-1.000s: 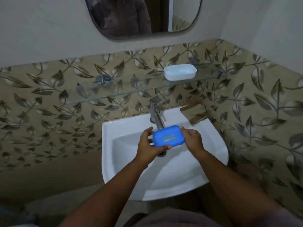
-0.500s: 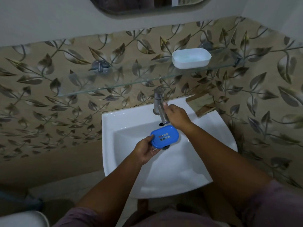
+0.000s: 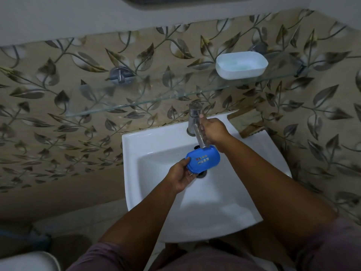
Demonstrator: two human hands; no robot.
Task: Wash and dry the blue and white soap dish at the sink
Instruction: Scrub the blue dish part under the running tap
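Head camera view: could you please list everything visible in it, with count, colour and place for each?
Blue soap dish part: one, blue with small slots, held over the basin under the spout.
White soap dish part: one, white, on the right end of the shelf.
Glass shelf: one, clear, on the wall above the sink.
Tap: one, chrome, at the back of the sink.
Sink: one, white, against the wall.
Wall tiles: beige with a leaf pattern, behind and beside the sink.
Mirror: one, only its lower edge shows at the top.
Left hand: grips the blue part's left end.
Right hand: on the tap.
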